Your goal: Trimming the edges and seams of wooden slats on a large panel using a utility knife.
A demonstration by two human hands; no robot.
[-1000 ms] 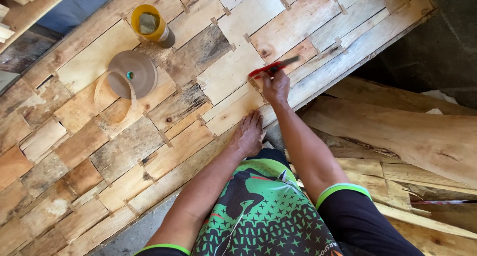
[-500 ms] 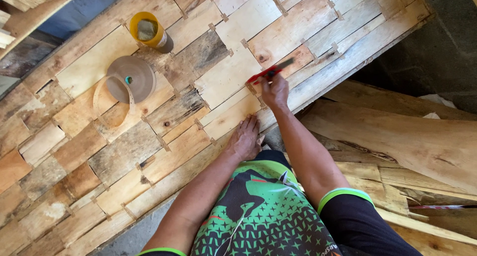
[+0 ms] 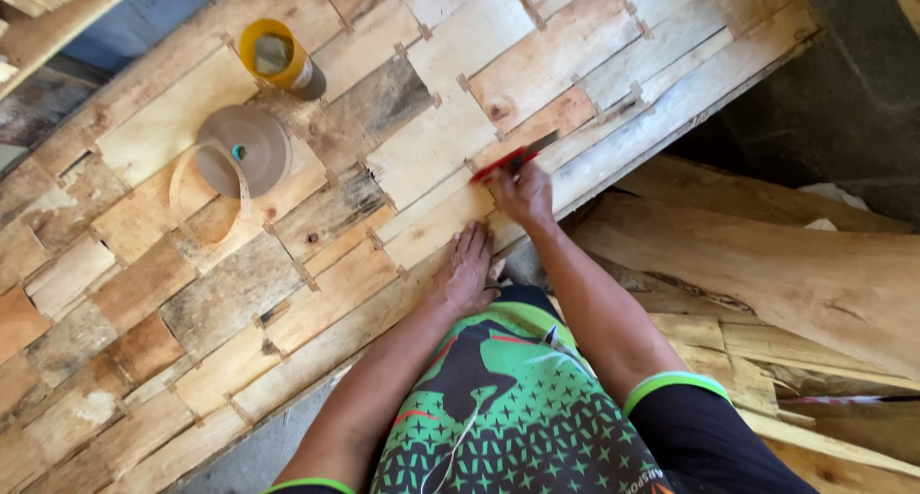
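Our right hand [image 3: 522, 195] fingers closed around red knife [image 3: 513, 159]; blade on wood panel [image 3: 431, 139], pointing up-right along seam. Our left hand [image 3: 468, 275] flat, fingers spread, pressing panel edge. Tape roll [image 3: 240, 149], yellow can [image 3: 278, 58] well apart, upper left.

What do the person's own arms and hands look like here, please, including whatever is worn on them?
Both hands, left hand and right hand, are bare: no gloves, rings or watch visible. The forearms are uncovered. Short black sleeves end in bright green cuffs above the elbows.
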